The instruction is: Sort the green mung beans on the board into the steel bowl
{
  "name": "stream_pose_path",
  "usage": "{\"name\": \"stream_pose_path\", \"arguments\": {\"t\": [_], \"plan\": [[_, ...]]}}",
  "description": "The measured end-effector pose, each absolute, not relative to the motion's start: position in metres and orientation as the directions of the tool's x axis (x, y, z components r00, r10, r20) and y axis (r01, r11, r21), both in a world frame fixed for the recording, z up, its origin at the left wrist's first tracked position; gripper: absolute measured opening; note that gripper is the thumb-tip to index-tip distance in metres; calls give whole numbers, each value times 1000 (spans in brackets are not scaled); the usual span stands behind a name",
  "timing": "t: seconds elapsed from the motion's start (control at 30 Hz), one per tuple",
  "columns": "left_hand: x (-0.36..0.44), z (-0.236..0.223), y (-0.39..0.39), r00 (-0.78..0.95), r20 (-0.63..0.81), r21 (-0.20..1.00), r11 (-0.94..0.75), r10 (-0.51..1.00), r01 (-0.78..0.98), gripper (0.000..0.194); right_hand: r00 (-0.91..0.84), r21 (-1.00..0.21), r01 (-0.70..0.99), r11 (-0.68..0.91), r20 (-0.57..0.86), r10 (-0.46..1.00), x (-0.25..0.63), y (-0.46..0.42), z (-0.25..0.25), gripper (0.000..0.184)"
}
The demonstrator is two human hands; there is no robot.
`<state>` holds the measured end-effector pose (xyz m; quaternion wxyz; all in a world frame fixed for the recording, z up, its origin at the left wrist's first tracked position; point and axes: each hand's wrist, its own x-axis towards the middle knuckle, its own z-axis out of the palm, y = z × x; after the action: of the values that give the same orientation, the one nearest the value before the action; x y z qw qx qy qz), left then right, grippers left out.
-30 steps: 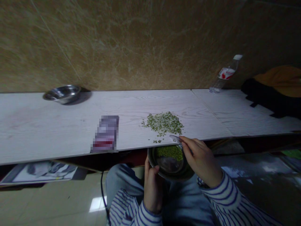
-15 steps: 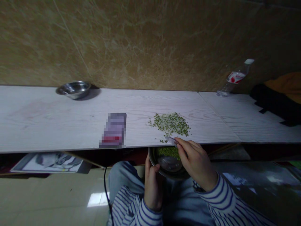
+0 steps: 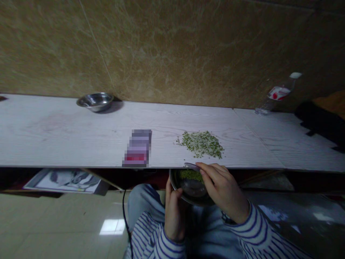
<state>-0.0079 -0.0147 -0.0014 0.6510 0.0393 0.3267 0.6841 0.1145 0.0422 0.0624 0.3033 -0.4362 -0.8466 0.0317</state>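
Observation:
My left hand (image 3: 175,208) grips the left rim of a metal bowl (image 3: 198,200), thumb on top, holding it over my lap against the table's front edge. Small green beans (image 3: 191,175), like mung beans, lie inside along its far side. My right hand (image 3: 223,189) is closed on a spoon (image 3: 192,166), its head just above the bowl's far rim at the table edge. Beyond it, a loose pile of green beans mixed with white grains (image 3: 203,144) is spread on the table. My right hand hides the bowl's right side and most of the spoon's handle.
On the white wood-grain table (image 3: 54,144) stand a second metal bowl (image 3: 95,102) at the back left and a clear plastic bottle (image 3: 279,93) at the back right. A blurred-out phone-like rectangle (image 3: 137,147) lies left of the pile. Dark cloth (image 3: 320,122) lies far right. An open drawer (image 3: 67,181) sits below.
The spoon has drawn back from the table edge to over the bowl's rim. The few beans at the edge are mostly gone from the tabletop. The view has shifted slightly left.

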Motion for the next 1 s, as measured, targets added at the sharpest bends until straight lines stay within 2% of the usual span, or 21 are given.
{"name": "stream_pose_path", "arguments": {"t": [0.3, 0.7, 1.0], "plan": [[-11, -1, -15, -167, -393, 505, 61, 904, -861, 63, -327, -342, 779, 526, 493, 806, 114, 54, 57, 27], [-24, -10, -16, -221, -355, 549, 11, 908, -836, 62, -519, -365, 645, 672, 436, 735, 116, 51, 65, 24], [-34, -23, -17, -286, -380, 658, 40, 880, -752, 64, -368, -367, 725, 582, 508, 779, 155, 49, 54, 23]]}}
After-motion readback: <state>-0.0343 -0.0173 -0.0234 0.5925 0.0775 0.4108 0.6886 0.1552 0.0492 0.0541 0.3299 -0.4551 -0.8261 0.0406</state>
